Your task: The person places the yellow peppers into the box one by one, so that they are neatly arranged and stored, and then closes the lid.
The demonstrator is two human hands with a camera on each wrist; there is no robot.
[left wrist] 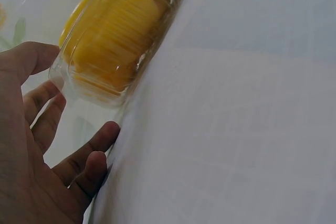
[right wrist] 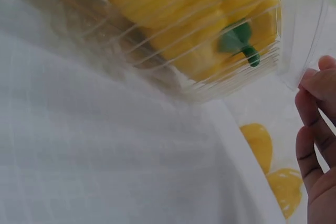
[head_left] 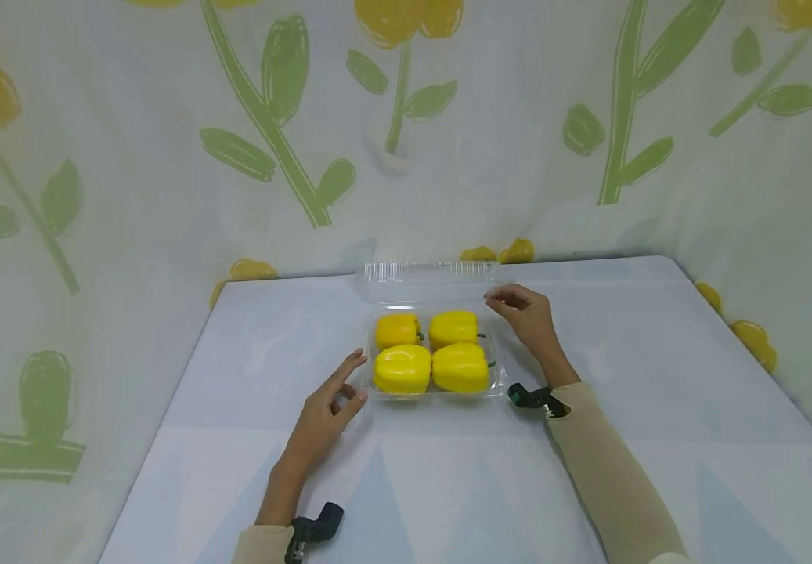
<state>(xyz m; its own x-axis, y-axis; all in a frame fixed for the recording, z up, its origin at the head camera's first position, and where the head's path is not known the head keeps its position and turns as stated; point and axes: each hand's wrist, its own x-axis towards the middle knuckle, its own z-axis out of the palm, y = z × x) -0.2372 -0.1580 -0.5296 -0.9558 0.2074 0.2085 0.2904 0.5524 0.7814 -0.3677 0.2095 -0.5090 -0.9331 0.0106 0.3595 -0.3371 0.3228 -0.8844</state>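
Several yellow bell peppers (head_left: 402, 369) with green stems sit in two rows in a clear plastic clamshell container (head_left: 436, 395). Its clear lid (head_left: 434, 293) is folded back behind the peppers. My left hand (head_left: 324, 415) is at the container's left side, fingers spread, thumb and forefinger tips right at the rim; the left wrist view shows the other fingers lower, near the table. At the lid's right side, my right hand (head_left: 528, 313) pinches the edge between thumb and forefinger. In the right wrist view, a green stem (right wrist: 241, 43) shows through the ribbed wall.
The container stands near the back of a white table (head_left: 624, 352) with pale blue triangles. Behind the table hangs a white curtain (head_left: 490, 157) printed with yellow flowers and green leaves. Each wrist wears a black camera mount, such as the one (head_left: 317, 526) by the left sleeve.
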